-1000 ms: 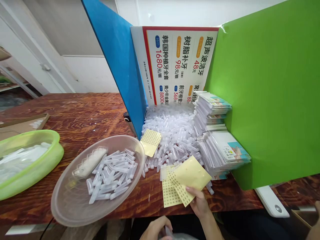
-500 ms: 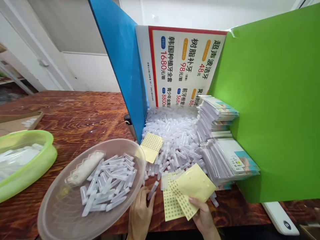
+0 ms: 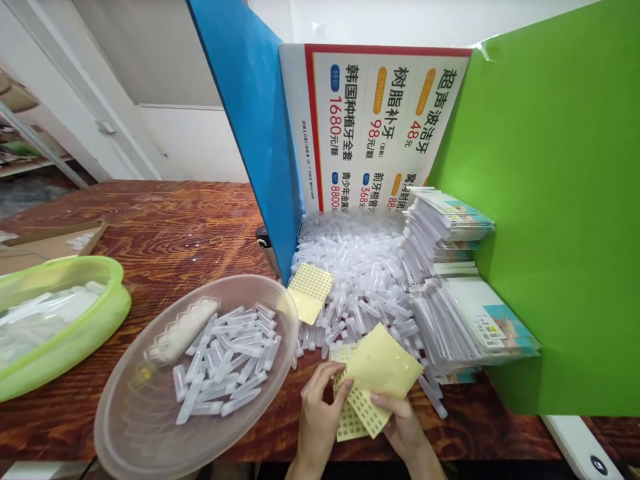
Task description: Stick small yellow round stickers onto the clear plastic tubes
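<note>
My right hand [image 3: 403,423] grips a yellow sticker sheet [image 3: 383,363] with rows of small round dots, thumb on top. Under it lies a second dotted sheet [image 3: 347,427]. My left hand [image 3: 320,417] is at the sheets' left edge, thumb and index finger bent against it. A pale end, seemingly of a small plastic tube [image 3: 304,387], shows beside its curled fingers; the rest is hidden. Behind the hands spreads a heap of translucent capped tubes [image 3: 350,260]. To the left, a clear oval basin [image 3: 125,427] holds more tubes and a white roll [image 3: 183,330].
Another dotted sheet [image 3: 310,293] lies on the heap's left side. Stacked printed cards [image 3: 470,313] stand at right, by a green panel [image 3: 560,200]. A blue panel [image 3: 245,120] and a printed board [image 3: 370,127] enclose the heap. A lime-green basin [image 3: 115,313] sits far left.
My left hand has moved right, from beside the basin to the sheets' left edge; the tube it held is now mostly hidden. My right hand keeps its hold. The view has shifted slightly.
</note>
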A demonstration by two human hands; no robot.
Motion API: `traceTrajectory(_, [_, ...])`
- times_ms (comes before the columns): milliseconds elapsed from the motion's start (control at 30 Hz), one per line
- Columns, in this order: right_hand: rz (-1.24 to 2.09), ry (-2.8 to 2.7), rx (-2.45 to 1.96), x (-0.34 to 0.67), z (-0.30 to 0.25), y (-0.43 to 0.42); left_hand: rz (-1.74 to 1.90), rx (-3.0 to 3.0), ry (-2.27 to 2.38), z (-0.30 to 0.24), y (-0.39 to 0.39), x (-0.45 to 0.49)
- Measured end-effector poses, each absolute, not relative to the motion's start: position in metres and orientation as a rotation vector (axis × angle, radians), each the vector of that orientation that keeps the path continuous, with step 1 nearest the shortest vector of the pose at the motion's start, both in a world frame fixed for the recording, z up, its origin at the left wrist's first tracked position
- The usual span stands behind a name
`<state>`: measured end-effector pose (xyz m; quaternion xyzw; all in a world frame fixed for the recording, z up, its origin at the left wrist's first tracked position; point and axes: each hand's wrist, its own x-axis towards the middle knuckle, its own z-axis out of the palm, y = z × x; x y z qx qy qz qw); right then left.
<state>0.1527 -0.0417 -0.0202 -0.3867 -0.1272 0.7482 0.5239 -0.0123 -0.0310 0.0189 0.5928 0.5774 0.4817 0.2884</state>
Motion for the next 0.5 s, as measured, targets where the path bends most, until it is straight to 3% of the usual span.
traceTrajectory(500, [1.784, -0.318, -0.894, 0.153, -0.015, -0.041, 1.248, 1.290, 1.497, 0.021, -0.033, -0.011])
